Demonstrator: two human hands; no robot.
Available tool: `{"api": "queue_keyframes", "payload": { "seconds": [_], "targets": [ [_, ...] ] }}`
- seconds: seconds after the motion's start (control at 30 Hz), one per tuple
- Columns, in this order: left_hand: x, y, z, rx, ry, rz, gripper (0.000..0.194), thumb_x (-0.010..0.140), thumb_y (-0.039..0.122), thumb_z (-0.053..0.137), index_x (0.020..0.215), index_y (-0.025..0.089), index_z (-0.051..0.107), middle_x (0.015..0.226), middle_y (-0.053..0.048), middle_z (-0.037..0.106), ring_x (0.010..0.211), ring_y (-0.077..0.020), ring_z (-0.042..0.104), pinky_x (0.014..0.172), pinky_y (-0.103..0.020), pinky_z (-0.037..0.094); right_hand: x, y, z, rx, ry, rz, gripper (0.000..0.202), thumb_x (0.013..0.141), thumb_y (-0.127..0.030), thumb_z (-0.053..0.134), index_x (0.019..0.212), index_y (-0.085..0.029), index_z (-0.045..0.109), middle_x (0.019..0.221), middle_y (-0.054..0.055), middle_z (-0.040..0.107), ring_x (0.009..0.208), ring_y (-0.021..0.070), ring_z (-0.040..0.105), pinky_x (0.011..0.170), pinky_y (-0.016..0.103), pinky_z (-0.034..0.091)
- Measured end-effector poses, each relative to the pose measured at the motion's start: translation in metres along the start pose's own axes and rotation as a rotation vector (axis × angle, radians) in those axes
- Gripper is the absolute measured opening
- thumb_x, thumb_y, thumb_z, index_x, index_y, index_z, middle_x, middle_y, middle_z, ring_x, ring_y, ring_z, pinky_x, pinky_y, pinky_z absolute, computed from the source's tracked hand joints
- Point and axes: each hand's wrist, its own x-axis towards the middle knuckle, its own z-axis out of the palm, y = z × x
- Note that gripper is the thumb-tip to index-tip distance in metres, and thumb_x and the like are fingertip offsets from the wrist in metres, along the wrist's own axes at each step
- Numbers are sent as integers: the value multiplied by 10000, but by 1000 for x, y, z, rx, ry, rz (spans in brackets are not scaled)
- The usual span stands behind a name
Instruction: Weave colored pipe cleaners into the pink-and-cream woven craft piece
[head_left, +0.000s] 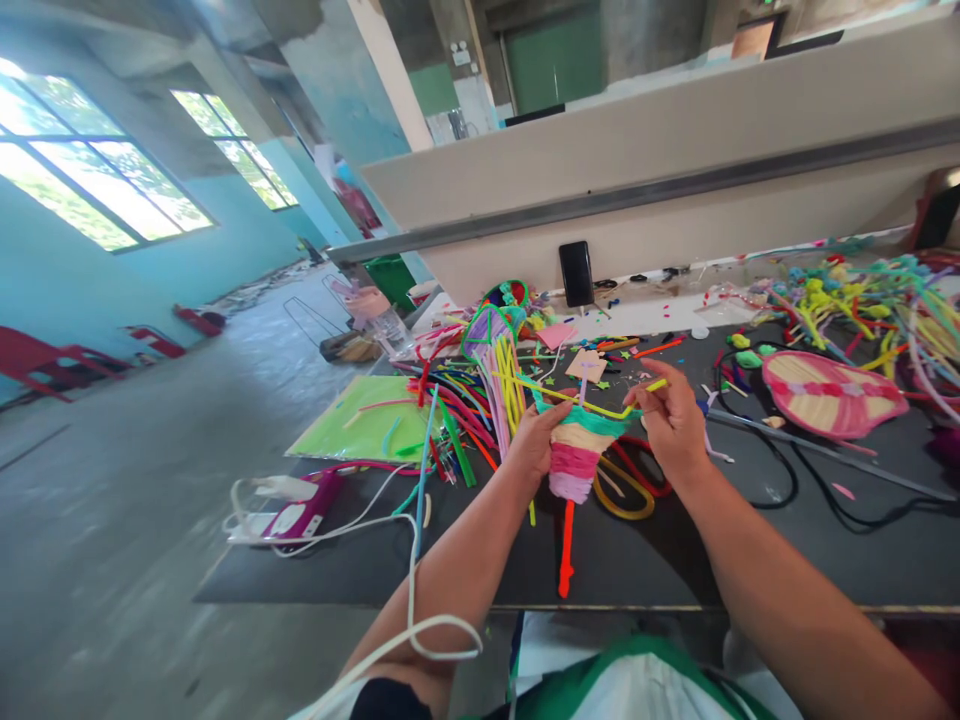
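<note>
Between my hands is a striped pipe-cleaner piece [581, 445] with teal, cream, pink and lilac bands, widest at its top. A red stem [567, 550] sticks out below it. My left hand [536, 440] grips the piece at its upper left edge. A yellow pipe cleaner [600, 405] runs along the top edge, its right end bent upward. My right hand [667, 420] pinches that bent end at the upper right. Behind my right wrist lie scissors [626, 495] with yellow and red handles, partly hidden by the piece.
Bundles of pipe cleaners [506, 390] and a green plastic packet [356, 420] lie left. A purple power strip [307, 510] has a white cable looping over my left arm. A phone [576, 273] leans on the partition. Right are a pink oval piece [832, 392] and black cables.
</note>
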Motion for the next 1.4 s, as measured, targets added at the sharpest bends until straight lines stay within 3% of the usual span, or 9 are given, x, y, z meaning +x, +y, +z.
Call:
{"api": "queue_keyframes", "payload": {
  "seconds": [0.17,0.33,0.5,0.7,0.83,0.93,1.03,1.17,1.4],
  "targets": [
    [-8,-10,11,274,22,40,329,590,241,785,882,118,694,692,-39,680,625,-164,625,668,-300,484,7,-10,4,-165,-160,-166,289,941,-259,403,1141,-254,611,855,49,697,821,186,635,859,362,430],
    [-14,-16,22,432,-25,90,211,570,243,778,694,115,666,600,2,607,573,-115,517,591,-242,400,30,-31,25,-261,-288,-230,276,915,-240,456,1107,-261,654,953,71,689,895,206,626,815,328,465],
    [-13,-19,21,444,-57,98,190,583,235,748,676,110,638,615,2,599,589,-108,477,602,-242,375,57,-44,54,-408,-383,-241,250,894,-219,500,1059,-196,686,944,100,699,880,228,627,783,326,441],
    [-10,-20,17,442,-31,114,175,580,214,745,673,109,639,623,0,611,603,-114,488,588,-242,370,67,-47,73,-503,-483,-328,167,879,-227,535,835,-197,693,771,57,684,762,186,608,691,297,377],
    [-12,-16,16,330,-39,40,211,559,211,776,691,107,649,615,-13,630,593,-130,540,601,-258,410,66,-51,64,-437,-425,-285,173,867,-195,516,789,-197,671,782,56,671,780,182,603,709,286,390],
    [-11,-11,14,117,-83,-48,295,548,212,797,790,105,666,669,-43,669,615,-162,612,666,-300,468,63,-48,45,-247,-268,-146,151,858,-226,520,841,-199,667,808,52,663,757,175,600,675,269,417],
    [-8,-9,11,-20,-54,-127,342,532,186,810,832,113,663,682,-52,688,633,-189,653,702,-332,502,57,-42,24,-83,-168,19,152,851,-290,535,830,-201,657,687,15,616,622,152,563,584,259,412],
    [-6,-11,12,-57,-126,-203,352,537,156,809,859,121,670,788,-82,721,737,-233,687,770,-374,521,51,-41,6,57,-206,160,186,845,-347,548,779,-197,635,550,-27,526,494,115,498,500,235,381],
    [-6,-13,10,-42,-188,-238,372,556,118,797,912,111,689,842,-97,734,754,-238,694,775,-361,528,46,-44,-1,228,-376,135,209,850,-369,548,744,-201,614,661,-13,571,498,88,492,503,220,413]
  ]
}}
